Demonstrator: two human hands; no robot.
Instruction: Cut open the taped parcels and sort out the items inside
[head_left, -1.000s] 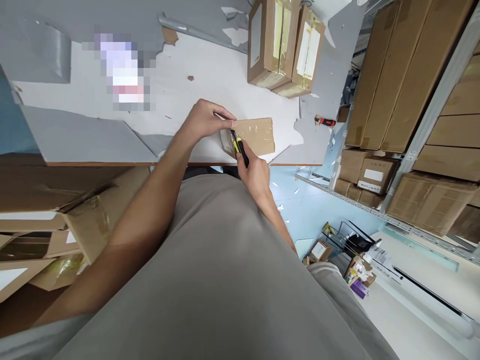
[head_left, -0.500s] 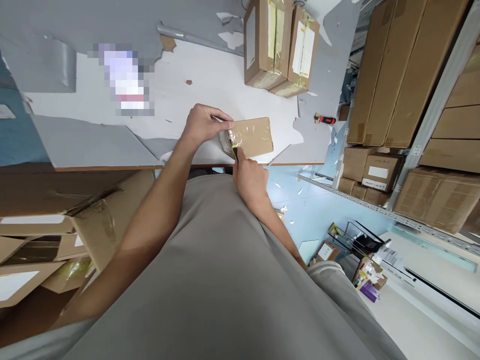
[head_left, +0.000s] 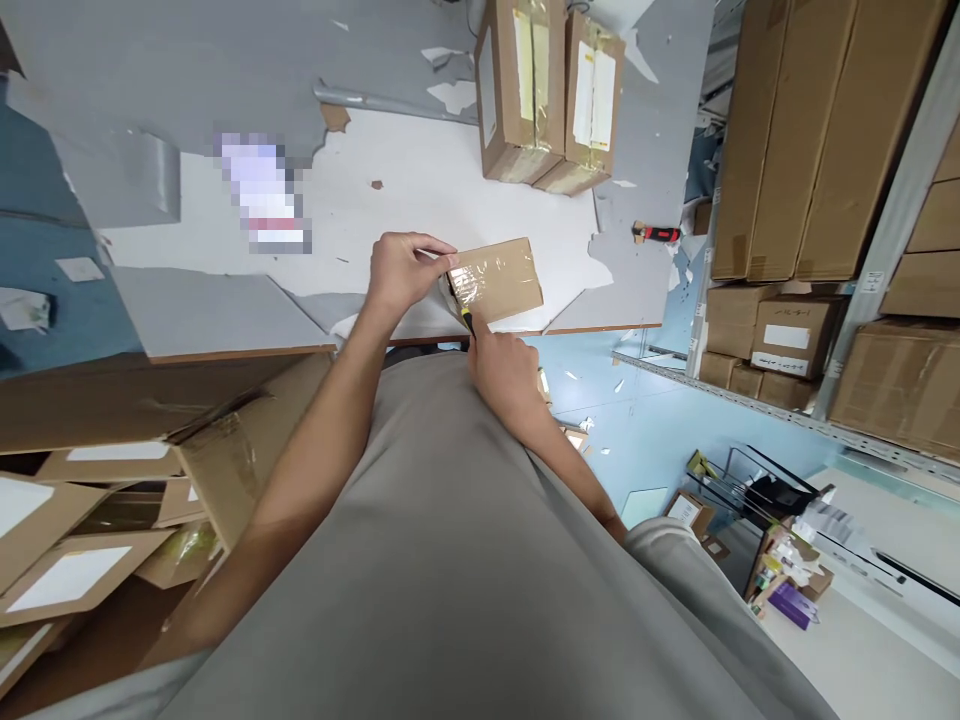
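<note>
A small brown cardboard box [head_left: 504,280] with shiny clear tape at its left end lies near the table's front edge. My left hand [head_left: 405,270] pinches the box's far left corner between thumb and fingers. In my closed right hand [head_left: 504,370] is a yellow and black utility knife [head_left: 468,318], its tip at the near part of the box's left edge. Most of the knife's handle is hidden by the fingers, and the blade is too small to make out.
Two taped cartons [head_left: 551,95] stand at the table's back. A red and black tool [head_left: 658,233] lies to the right. A blurred-out item [head_left: 262,190] is on the left. Below left is a large carton [head_left: 232,460] with boxes inside; loaded shelves [head_left: 862,300] rise at right.
The knife in my right hand has slid a little along the box's left edge toward me. My left hand keeps its pinch on the corner. The whole view has shifted slightly.
</note>
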